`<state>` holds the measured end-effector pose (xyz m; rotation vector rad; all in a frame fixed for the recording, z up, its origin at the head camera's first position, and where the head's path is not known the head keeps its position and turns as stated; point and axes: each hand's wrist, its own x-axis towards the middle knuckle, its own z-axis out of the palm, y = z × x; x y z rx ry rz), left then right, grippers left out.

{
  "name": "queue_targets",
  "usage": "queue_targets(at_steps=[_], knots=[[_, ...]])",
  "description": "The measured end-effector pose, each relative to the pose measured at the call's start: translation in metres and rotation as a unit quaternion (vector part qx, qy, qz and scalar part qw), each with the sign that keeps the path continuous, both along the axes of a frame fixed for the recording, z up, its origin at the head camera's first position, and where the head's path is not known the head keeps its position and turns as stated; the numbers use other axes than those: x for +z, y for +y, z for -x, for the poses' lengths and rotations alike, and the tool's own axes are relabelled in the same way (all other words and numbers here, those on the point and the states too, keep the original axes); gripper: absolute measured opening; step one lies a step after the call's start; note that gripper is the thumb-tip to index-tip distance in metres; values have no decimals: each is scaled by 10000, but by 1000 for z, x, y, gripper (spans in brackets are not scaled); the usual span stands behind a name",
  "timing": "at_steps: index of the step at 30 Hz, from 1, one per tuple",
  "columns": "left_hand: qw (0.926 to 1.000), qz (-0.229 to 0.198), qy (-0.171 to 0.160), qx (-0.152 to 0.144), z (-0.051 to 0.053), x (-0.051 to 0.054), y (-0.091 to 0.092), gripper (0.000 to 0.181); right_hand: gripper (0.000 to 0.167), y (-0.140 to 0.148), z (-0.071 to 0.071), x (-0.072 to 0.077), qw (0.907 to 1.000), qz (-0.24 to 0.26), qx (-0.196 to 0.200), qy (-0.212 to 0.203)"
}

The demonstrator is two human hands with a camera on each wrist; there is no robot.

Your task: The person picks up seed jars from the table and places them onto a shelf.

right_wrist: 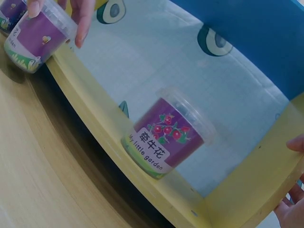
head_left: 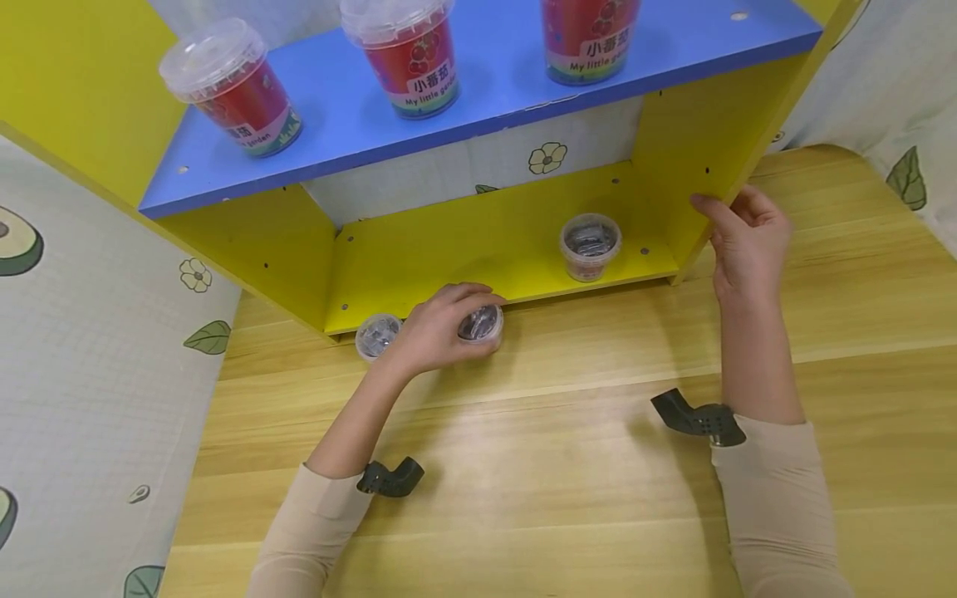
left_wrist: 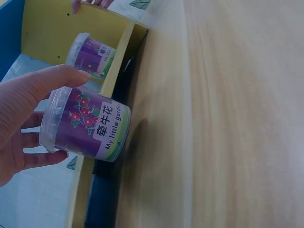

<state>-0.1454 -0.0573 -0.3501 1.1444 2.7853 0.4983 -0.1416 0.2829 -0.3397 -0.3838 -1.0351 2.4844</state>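
My left hand (head_left: 441, 330) grips a clear-lidded plastic cup (left_wrist: 90, 124) with a purple flower label, thumb and fingers around its lid end. That cup is just in front of the yellow bottom shelf (head_left: 449, 249), over the table. To its left, a similar cup (head_left: 376, 335) stands on the table, partly hidden by the left hand in the head view. Another purple-labelled cup (right_wrist: 164, 137) stands upright on the bottom shelf, toward the right. My right hand (head_left: 751, 241) holds the front edge of the yellow right side panel (head_left: 710, 166), thumb on its inner face.
On the blue upper shelf (head_left: 493, 100) stand three red-labelled cups, a left one (head_left: 242, 100), a middle one (head_left: 419, 71) and a right one (head_left: 586, 41). The shelf unit rests on a wooden table (head_left: 553, 482). Patterned cloth (head_left: 97, 332) hangs behind and beside it.
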Motion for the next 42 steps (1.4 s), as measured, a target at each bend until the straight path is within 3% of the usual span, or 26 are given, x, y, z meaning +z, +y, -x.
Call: queue_targets(at_steps=[9, 17, 22, 42], knots=[[9997, -148, 203, 11, 1, 9, 0, 50, 32, 0, 1, 0, 10000, -16, -28, 58], [9993, -360, 65, 60, 3, 14, 0, 51, 33, 0, 0, -1, 9999, 43, -10, 102], [9985, -544, 20, 34, 8, 19, -1, 53, 34, 1, 0, -1, 10000, 50, -4, 28], [9979, -606, 226, 26, 25, 28, 2, 55, 30, 0, 0, 0, 10000, -23, 48, 8]])
